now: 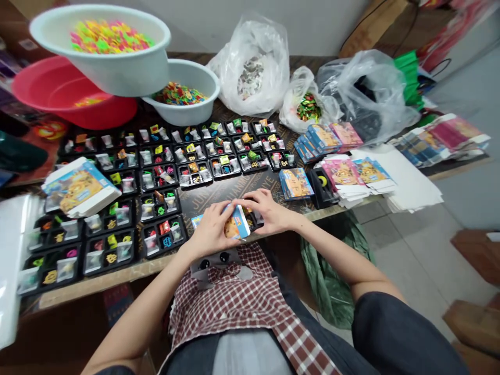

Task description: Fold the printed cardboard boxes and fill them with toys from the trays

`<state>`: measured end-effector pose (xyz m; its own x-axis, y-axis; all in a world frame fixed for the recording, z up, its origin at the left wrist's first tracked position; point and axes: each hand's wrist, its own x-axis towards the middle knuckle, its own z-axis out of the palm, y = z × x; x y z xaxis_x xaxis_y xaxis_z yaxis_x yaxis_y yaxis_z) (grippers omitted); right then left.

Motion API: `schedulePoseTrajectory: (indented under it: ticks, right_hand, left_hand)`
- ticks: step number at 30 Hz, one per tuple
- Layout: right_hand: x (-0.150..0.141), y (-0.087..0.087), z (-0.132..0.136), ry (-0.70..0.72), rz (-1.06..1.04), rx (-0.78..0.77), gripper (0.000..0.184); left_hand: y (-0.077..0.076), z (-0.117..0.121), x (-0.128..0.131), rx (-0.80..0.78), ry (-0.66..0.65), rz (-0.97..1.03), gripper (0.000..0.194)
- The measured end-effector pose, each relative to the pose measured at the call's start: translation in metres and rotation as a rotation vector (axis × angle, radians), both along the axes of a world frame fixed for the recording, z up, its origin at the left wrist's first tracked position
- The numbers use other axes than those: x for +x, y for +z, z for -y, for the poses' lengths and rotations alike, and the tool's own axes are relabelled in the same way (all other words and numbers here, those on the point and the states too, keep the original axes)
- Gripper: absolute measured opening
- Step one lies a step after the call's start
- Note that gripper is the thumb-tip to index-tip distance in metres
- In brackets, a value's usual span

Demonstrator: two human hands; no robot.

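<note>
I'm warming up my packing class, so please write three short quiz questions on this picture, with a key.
1. What is the left hand holding? A: a tub; B: a blue and yellow box; C: a bottle.
2. True or false: the red tub is farther left than the smallest bag.
3. Which hand is at the end of the black tray showing beside that box?

Key: 1 B; 2 true; 3 the right hand.
</note>
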<state>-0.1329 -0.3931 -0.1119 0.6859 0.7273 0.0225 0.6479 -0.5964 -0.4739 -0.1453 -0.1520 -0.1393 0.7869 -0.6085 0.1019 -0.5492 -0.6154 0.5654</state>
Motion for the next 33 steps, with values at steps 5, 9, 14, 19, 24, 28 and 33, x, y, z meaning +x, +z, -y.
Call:
schedulePoseTrajectory:
  ticks: [5,9,14,19,24,28,33]
  right_hand:
    - [-0.002,-0.013,0.004,-0.159,-0.046,0.236,0.097]
    - [-0.008,-0.038,-0.001,-0.617,-0.198,0.624,0.074]
    - [-0.016,-0.056,-0.021,-0.864,-0.254,0.868,0.046]
    - [-0.02,-0.058,-0.033,-0.781,-0.368,0.949,0.034]
    - [-0.015,-0.055,-0.036,-0.764,-0.524,1.067,0.043]
    - [-0.006,-0.046,-0.042,-0.846,-0.704,1.208,0.058]
    - [0.0,-0.035,-0.048,-0.879,-0.587,1.252,0.035]
  left_hand:
    - [-0.001,0.015,-0.001,-0.014,0.1,0.021,0.094]
    - [-0.002,0.019,0.0,-0.026,0.203,0.053,0.096]
    - [-0.001,0.027,-0.003,0.019,0.229,0.088,0.094]
    - [-0.001,0.033,-0.005,0.016,0.235,0.074,0.091]
    - [-0.005,0.031,0.002,-0.255,0.174,-0.101,0.09]
    - [-0.013,0.031,0.012,-0.735,0.053,-0.474,0.077]
    - [-0.023,0.038,0.008,-1.066,0.311,-0.828,0.045]
